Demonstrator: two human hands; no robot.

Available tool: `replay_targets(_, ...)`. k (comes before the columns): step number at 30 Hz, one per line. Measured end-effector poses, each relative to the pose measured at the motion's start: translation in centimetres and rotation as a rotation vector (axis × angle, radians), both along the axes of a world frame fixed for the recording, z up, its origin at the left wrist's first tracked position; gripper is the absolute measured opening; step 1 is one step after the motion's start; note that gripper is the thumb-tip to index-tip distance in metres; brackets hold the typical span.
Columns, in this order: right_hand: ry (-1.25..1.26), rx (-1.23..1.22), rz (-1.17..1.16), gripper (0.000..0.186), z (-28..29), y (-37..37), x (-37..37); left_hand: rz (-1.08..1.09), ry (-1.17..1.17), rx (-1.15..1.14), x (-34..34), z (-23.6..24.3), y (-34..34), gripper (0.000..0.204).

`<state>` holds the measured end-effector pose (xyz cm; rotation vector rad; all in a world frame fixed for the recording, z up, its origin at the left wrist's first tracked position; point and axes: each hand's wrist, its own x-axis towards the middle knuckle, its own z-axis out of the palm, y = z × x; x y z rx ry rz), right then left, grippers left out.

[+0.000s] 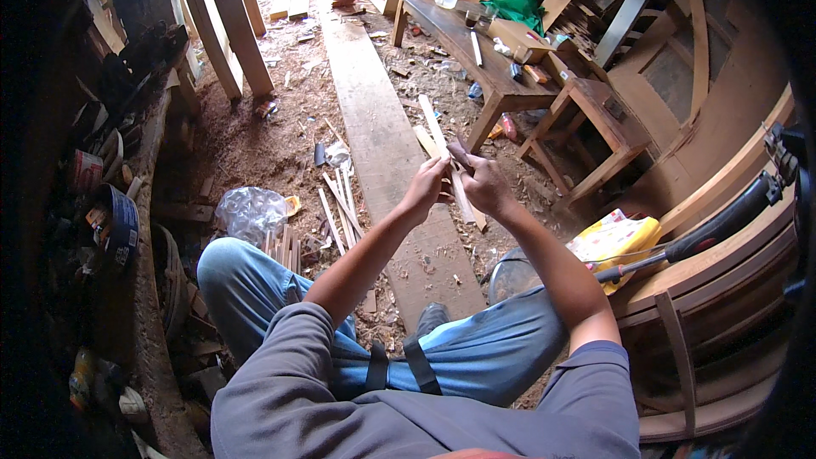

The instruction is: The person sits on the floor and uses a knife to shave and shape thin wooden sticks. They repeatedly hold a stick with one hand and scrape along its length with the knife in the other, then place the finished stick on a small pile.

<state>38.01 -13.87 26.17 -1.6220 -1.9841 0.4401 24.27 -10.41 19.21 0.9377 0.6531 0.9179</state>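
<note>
I sit with both arms stretched out over a long plank [382, 161] on the floor. My left hand [427, 187] and my right hand [484, 185] are close together, both closed on a thin pale wooden strip [433, 123] that sticks up and away from them. A short dark piece [459, 153], maybe a blade or tool, shows between the hands; what it is stays unclear. More thin strips [340, 204] lie on the floor to the left of my hands.
A wooden table [459, 42] with bottles and small items stands ahead on the right, a stool [595, 119] beside it. A clear plastic bag [251, 212] lies by my left knee. A screwdriver [705, 234] and yellow packet [616, 242] rest on the curved bench at right. Shavings cover the floor.
</note>
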Motion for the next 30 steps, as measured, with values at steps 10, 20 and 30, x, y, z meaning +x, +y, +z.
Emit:
replay_targets(10,-0.136,-0.032,-0.008,0.048,0.4,-0.3,-0.1,-0.025,-0.033,-0.039,-0.1,-0.1,0.1,0.03)
replay_targets(20,-0.164,0.057,0.081,0.05,0.3,-0.4,-0.1,0.062,-0.021,-0.032,-0.1,-0.8,0.7,0.027)
replay_targets(30,-0.215,0.127,0.003,0.054,-0.3,0.2,0.6,-0.02,0.032,0.206,0.2,-1.8,1.0,0.03)
